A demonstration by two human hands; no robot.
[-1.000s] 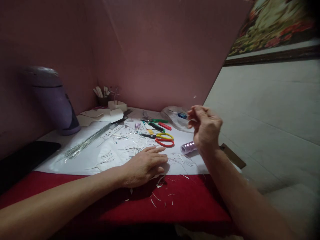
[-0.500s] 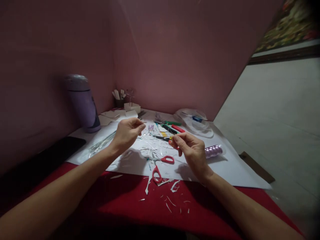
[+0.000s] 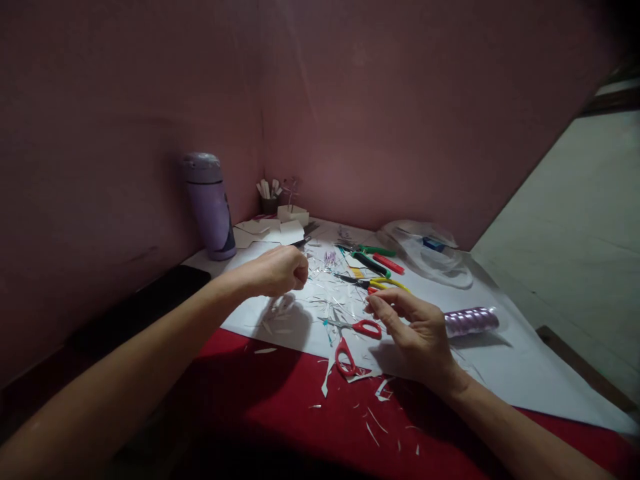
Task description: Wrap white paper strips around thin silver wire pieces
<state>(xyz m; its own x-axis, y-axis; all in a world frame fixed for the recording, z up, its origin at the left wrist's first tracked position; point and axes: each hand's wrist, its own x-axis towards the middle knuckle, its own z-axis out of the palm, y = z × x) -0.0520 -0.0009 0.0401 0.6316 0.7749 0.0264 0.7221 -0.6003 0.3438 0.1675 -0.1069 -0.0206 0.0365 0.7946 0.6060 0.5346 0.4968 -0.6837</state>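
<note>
Two hands, head view: left hand (image 3: 280, 270) and right hand (image 3: 420, 333), raised apart over the near half of the desk (image 3: 240, 407).
Left hand state: fingers curled inward; cannot tell whether anything is grasped.
Right hand state: thumb and fingertips drawn together in a pinch; any item between them is too small to tell.
Desk covering: red cloth (image 3: 280, 387), bare along the near edge; white sheet (image 3: 530, 383) laid over it.
Red-handled scissors (image 3: 359, 327): between the hands, blades spread, one handle ring at the sheet's near edge.
Black-bladed scissors (image 3: 357, 282): beyond the right fingertips, with a yellow handle.
Cuttings (image 3: 373, 427): thin, pale, scattered over mid-sheet and on the cloth toward the near edge.
Purple roll (image 3: 470, 321): lying on the sheet, right of the right hand.
Green-handled pliers (image 3: 373, 262): toward the far edge, with a red bar (image 3: 389, 263) just beside.
Clear bag (image 3: 453, 272): near the far right corner.
Purple bottle (image 3: 209, 217): upright near the far left corner.
</note>
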